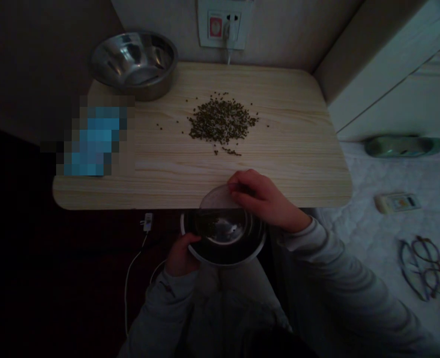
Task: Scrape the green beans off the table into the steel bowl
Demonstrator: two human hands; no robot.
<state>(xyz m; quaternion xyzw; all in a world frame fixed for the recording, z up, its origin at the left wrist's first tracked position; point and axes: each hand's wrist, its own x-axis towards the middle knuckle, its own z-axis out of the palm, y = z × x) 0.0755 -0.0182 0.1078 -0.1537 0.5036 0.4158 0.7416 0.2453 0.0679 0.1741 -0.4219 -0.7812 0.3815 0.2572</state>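
Below the table's front edge, my left hand grips the left rim of a round bowl with a pale rim and a dark inside. Its thumb lies over the rim. Above this bowl, my right hand is closed on the edge of a thin see-through round piece, tilted against the table edge. A shiny clear curve shows inside the bowl; whether it belongs to the same piece I cannot tell. On the wooden table, beyond my hands, lies a spread pile of small dark-green beans, with a few strays around it.
A steel basin stands at the table's back left, near a blurred-out blue patch. A wall socket holds a plug. To the right, a green case, a small box and glasses lie on a white quilt.
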